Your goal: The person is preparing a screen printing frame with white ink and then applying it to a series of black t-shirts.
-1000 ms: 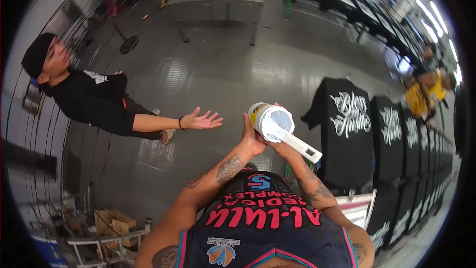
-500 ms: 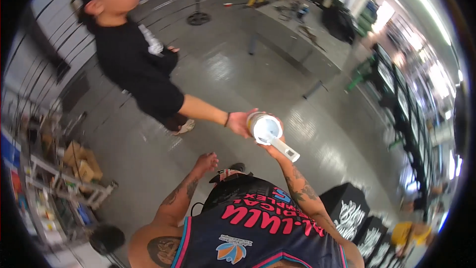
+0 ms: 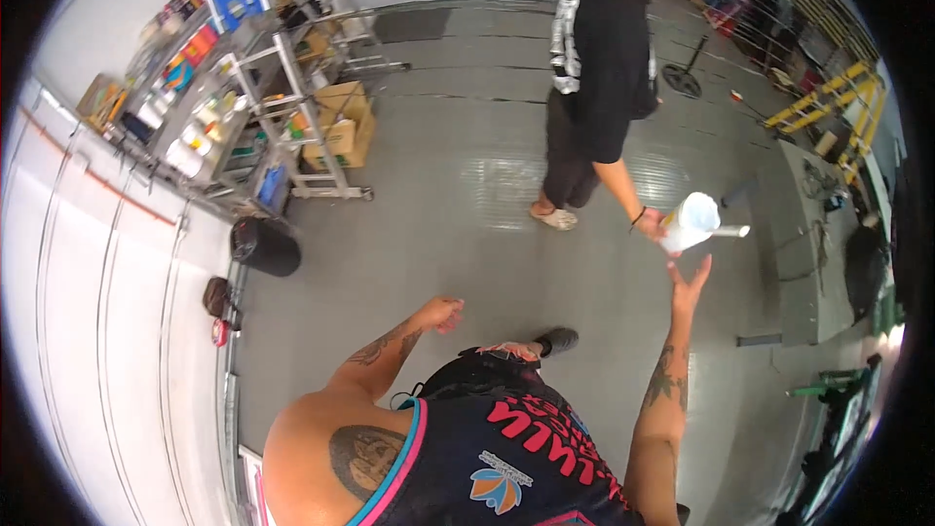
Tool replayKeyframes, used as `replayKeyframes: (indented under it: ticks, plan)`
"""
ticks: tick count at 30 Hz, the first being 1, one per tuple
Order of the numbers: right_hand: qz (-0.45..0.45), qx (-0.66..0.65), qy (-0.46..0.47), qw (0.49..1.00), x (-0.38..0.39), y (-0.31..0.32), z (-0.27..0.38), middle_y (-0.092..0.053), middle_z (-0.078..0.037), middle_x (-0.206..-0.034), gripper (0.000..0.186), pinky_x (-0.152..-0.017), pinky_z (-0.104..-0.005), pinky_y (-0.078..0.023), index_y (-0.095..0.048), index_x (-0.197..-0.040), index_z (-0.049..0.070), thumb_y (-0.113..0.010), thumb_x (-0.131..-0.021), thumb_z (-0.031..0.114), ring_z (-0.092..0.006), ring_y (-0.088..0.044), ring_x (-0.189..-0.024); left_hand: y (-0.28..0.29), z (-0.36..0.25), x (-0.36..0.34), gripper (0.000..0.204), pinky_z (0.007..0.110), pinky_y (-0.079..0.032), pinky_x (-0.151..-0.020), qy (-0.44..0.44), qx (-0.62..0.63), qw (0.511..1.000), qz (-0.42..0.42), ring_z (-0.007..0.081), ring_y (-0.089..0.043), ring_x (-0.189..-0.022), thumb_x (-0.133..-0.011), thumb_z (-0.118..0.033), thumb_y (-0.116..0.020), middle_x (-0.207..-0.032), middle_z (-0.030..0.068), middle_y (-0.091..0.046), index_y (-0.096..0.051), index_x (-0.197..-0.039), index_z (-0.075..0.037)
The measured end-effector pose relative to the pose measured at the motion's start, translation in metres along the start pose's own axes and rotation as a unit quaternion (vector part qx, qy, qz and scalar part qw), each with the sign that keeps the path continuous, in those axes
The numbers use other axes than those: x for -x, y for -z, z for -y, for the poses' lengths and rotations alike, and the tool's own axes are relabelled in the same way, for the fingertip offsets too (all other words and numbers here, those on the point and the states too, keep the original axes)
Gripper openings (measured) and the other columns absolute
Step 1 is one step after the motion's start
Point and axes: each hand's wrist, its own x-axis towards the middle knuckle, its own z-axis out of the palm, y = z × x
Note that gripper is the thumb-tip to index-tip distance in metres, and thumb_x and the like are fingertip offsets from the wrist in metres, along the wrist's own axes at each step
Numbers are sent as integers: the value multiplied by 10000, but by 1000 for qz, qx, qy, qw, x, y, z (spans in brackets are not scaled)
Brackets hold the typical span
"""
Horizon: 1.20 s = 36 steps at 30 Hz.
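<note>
My right hand [image 3: 688,284] is open, fingers apart, just below a white tub [image 3: 690,222] with a pale substance inside and a white-handled tool [image 3: 730,231] sticking out. A co-worker's hand [image 3: 651,224] grips the tub from the left side. My left hand [image 3: 440,314] hangs lower and left, fingers loosely curled with nothing visible in them. The co-worker [image 3: 609,58], in black clothes and sandals, stands ahead of me, turned toward the right.
At left are a cluttered shelf [image 3: 209,146], rolling metal ladder [image 3: 282,68], cardboard boxes [image 3: 346,107] and black bin [image 3: 263,245]. At right stand a grey table [image 3: 804,273] and yellow ladder [image 3: 847,107]; a wheeled stand [image 3: 682,80] is farther back.
I have turned leftward. The tub passed from my hands into the co-worker's; my left hand released first, then my right opened below it.
</note>
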Motion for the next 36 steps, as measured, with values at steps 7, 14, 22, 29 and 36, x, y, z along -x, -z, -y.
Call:
replayKeyframes:
  ticks: [7,14,22,29,36]
  plan:
    - [148,-140,-352,913,259,-7,-14,-648,-58,-1100,513,-642,-311,-534,-439,-1443,72,-591,-970,200,-191,-658,-866,97,73,62,543,402,-558,-716,102,-21,994,12,241,-650,-816,-985,-502,-531,-1067,141,-668,-596,-1208,-11]
    - [-110,-139,-169,970,468,37,149,-606,-27,-745,248,-597,-264,-457,-664,-1046,15,-661,-955,245,-125,-580,-680,144,16,-11,487,310,-514,-602,-98,-228,962,117,137,-603,-694,-965,-495,-583,-890,45,-662,-637,-1106,-32]
    - [-239,136,-177,945,640,22,338,-717,-81,-1107,261,-900,-325,-522,-671,-1164,14,-687,-935,138,-166,-673,-1038,140,-69,-17,355,293,-538,-724,-176,-415,840,301,155,-670,-882,-1041,-345,-506,-1090,73,-706,-636,-1233,-76]
    - [-276,316,-312,852,835,54,438,-730,-69,-1022,247,-840,-317,-533,-685,-1170,62,-623,-937,116,-159,-681,-954,134,22,77,395,292,-544,-730,-123,-440,756,469,157,-666,-890,-1050,-362,-502,-1099,91,-699,-610,-1252,-40]
    - [-162,434,-372,804,949,117,396,-707,-136,-1136,351,-947,-383,-516,-673,-1187,83,-596,-844,98,-287,-663,-1065,151,146,213,330,281,-511,-813,-69,-433,671,598,135,-656,-927,-1052,-315,-520,-1084,67,-704,-625,-1183,-31]
